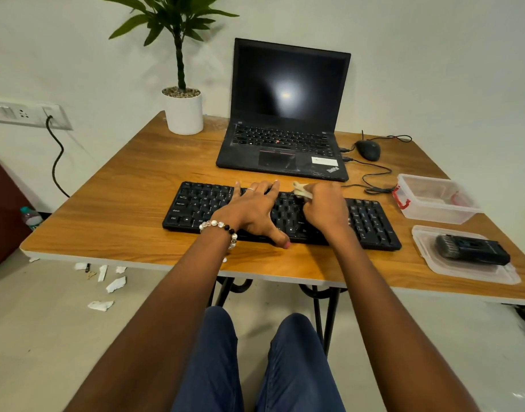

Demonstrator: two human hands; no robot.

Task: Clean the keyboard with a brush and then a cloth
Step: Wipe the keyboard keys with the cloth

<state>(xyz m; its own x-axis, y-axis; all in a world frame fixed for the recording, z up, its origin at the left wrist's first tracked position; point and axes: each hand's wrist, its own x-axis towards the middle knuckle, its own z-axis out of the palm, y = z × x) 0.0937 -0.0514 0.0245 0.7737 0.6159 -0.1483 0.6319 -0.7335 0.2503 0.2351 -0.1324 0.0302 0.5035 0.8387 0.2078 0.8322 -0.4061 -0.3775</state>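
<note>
A black keyboard (pixel 196 203) lies across the wooden table (pixel 121 185), in front of an open laptop (pixel 288 114). My left hand (pixel 255 208) rests flat on the middle of the keyboard, fingers spread and straight, thumb at the front edge. My right hand (pixel 325 208) is over the keys just right of it and grips a small pale object (pixel 301 190), whose light end sticks out toward the top row. Whether that object is the brush or the cloth cannot be told. The keys under both hands are hidden.
A potted plant (pixel 184 111) stands at the back left. A black mouse (pixel 368 150) and its cable lie to the right of the laptop. A clear plastic box (pixel 433 197) and its lid (pixel 463 275), bearing a black device (pixel 472 249), sit at the right edge. Paper scraps litter the floor.
</note>
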